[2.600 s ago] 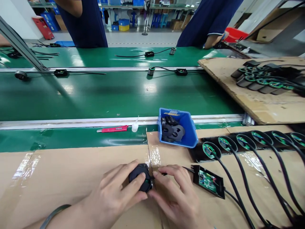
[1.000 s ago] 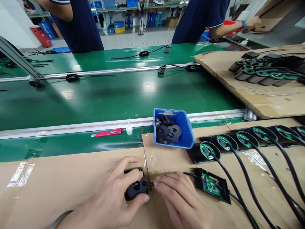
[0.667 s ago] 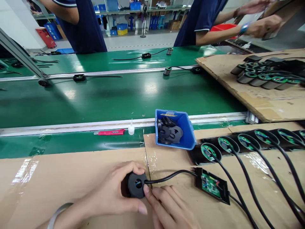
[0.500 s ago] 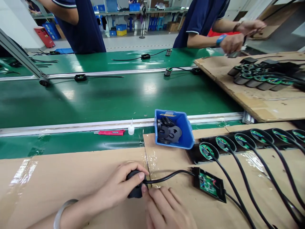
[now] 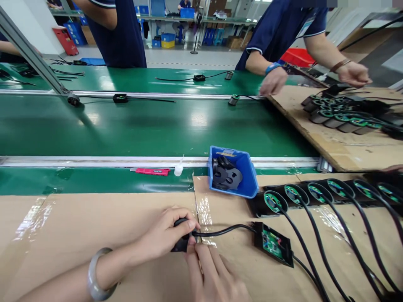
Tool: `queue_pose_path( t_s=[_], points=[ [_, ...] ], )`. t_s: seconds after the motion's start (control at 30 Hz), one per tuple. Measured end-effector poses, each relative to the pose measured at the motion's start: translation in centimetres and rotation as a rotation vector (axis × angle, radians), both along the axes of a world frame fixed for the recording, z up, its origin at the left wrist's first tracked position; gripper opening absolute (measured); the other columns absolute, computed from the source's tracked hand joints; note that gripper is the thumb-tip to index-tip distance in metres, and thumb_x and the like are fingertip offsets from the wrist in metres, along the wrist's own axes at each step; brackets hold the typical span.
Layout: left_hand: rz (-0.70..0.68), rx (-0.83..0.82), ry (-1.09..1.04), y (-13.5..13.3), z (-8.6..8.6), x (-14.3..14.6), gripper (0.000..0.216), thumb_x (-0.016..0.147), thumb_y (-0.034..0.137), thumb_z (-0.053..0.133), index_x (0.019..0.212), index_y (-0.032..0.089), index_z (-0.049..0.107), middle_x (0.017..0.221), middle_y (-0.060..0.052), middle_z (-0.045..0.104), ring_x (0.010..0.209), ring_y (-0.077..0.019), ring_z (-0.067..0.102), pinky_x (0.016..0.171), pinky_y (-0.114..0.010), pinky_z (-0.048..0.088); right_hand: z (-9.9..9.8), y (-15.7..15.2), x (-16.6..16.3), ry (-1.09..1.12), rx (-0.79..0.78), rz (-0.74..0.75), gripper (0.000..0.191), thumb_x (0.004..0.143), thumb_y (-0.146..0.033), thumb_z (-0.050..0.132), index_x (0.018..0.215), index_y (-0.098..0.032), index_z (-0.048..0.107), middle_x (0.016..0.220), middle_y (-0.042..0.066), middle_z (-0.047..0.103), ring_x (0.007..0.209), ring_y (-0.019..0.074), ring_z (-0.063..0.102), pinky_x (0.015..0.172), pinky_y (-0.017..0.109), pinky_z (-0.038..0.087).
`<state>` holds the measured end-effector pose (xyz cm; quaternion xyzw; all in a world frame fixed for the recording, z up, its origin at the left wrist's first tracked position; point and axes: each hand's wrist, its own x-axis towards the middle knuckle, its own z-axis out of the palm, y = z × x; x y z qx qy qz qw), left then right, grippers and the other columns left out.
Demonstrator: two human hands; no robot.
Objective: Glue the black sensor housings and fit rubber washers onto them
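My left hand [image 5: 171, 230] is closed around a black plastic cap [image 5: 180, 244], thumb on top and fingers over its far side. A black cable [image 5: 225, 230] runs from the cap to an open black box with a green circuit board [image 5: 273, 244], lying on the cardboard to the right. My right hand [image 5: 217, 272] comes in from the near side. Its fingertips are pressed together against the cap, close to where the cable enters. What lies between those fingertips is partly hidden.
Behind the hands stands a blue bin [image 5: 233, 172] of black plastic parts. A red utility knife [image 5: 153, 171] and a small white bottle [image 5: 178, 168] lie left of it. Cabled black cylinders [image 5: 273, 203] line the right side. Across the green belt [image 5: 141, 134], a co-worker's hands [image 5: 273, 82] reach over a cardboard-covered board [image 5: 340, 147].
The whole view has shifted slightly. Both my hands stay at the cap, the right fingertips pressed closer to it. The co-worker's hands have moved apart, one toward the board's left corner.
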<state>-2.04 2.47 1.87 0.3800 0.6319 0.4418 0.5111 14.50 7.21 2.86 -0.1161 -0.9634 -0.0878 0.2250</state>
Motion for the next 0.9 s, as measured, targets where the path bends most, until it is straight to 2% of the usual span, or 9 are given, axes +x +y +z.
queue_pose_path(
  t_s=[0.07,0.17,0.23,0.3,0.43,0.53,0.7,0.8,0.9],
  points=[
    [-0.015,0.030,-0.156,-0.1,-0.5,-0.8,0.049,0.094,0.060,0.050,0.091,0.017,0.073,0.103,-0.009,0.072,0.094,-0.0237,0.063,0.090,-0.035,0.047,0.0,0.2,0.0,0.002,-0.010,0.004,0.018,0.095,-0.003,0.049,0.094,-0.010,0.065,0.072,0.003,0.056,0.060,0.0109,0.050,0.053,0.025,0.034],
    [0.044,0.011,-0.359,-0.2,-0.8,-2.2,0.059,0.093,0.067,0.046,0.097,0.015,0.074,0.115,-0.013,0.071,0.109,-0.0282,0.061,0.100,-0.039,0.044,-0.1,0.4,0.0,0.002,0.004,0.010,0.017,0.096,-0.004,0.049,0.096,-0.010,0.065,0.073,0.003,0.058,0.060,0.0105,0.049,0.055,0.026,0.034],
    [0.060,-0.006,-0.429,-0.4,-0.7,-2.9,0.057,0.092,0.065,0.049,0.101,0.015,0.074,0.118,-0.014,0.071,0.115,-0.0298,0.059,0.103,-0.041,0.041,-0.1,0.4,0.0,0.001,0.017,0.013,0.018,0.096,-0.003,0.049,0.095,-0.011,0.065,0.074,0.003,0.059,0.060,0.0104,0.050,0.056,0.026,0.035],
    [-0.027,-0.002,-0.460,-0.5,-0.5,-3.1,0.051,0.088,0.059,0.058,0.109,0.015,0.072,0.117,-0.013,0.071,0.112,-0.0294,0.060,0.102,-0.041,0.043,0.0,0.3,-0.1,0.003,0.031,0.003,0.018,0.096,-0.003,0.048,0.095,-0.011,0.064,0.074,0.002,0.059,0.060,0.0101,0.050,0.055,0.026,0.035],
    [-0.198,0.084,-0.285,-1.0,0.0,-2.6,0.044,0.080,0.043,0.068,0.116,0.018,0.070,0.115,-0.008,0.071,0.105,-0.0266,0.062,0.094,-0.038,0.046,0.0,-0.3,-0.3,0.015,0.049,-0.023,0.017,0.095,-0.002,0.049,0.092,-0.011,0.063,0.073,0.002,0.057,0.057,0.0101,0.051,0.053,0.027,0.034],
    [-0.144,0.121,-0.151,-1.2,0.1,-2.1,0.037,0.081,0.039,0.064,0.110,0.018,0.071,0.116,-0.008,0.069,0.107,-0.0267,0.061,0.094,-0.037,0.045,0.0,-0.8,-0.6,0.021,0.092,-0.041,0.016,0.092,0.000,0.052,0.093,-0.010,0.064,0.071,0.003,0.057,0.057,0.0105,0.051,0.052,0.027,0.033],
    [-0.137,0.090,-0.166,-1.2,-0.3,-1.7,0.035,0.083,0.044,0.063,0.106,0.018,0.069,0.112,-0.008,0.069,0.105,-0.0255,0.061,0.092,-0.035,0.047,0.1,-1.0,-0.8,0.017,0.113,-0.048,0.013,0.091,0.001,0.054,0.093,-0.009,0.064,0.070,0.003,0.056,0.057,0.0105,0.051,0.051,0.026,0.033],
    [-0.055,0.042,-0.145,-0.8,-0.3,-1.1,0.033,0.083,0.047,0.063,0.096,0.017,0.066,0.095,-0.008,0.070,0.087,-0.0219,0.064,0.078,-0.033,0.051,0.1,-0.7,-0.6,0.001,0.128,-0.025,0.015,0.092,0.000,0.052,0.093,-0.010,0.063,0.070,0.002,0.056,0.056,0.0104,0.050,0.051,0.025,0.033],
    [-0.038,-0.046,-0.125,0.1,0.0,-0.3,0.027,0.082,0.043,0.061,0.087,0.016,0.061,0.081,-0.005,0.069,0.068,-0.0178,0.065,0.061,-0.028,0.051,0.0,-0.5,-0.5,0.013,0.120,-0.023,0.013,0.092,0.000,0.053,0.093,-0.010,0.063,0.069,0.001,0.054,0.056,0.0104,0.049,0.053,0.026,0.032]
  ],
)
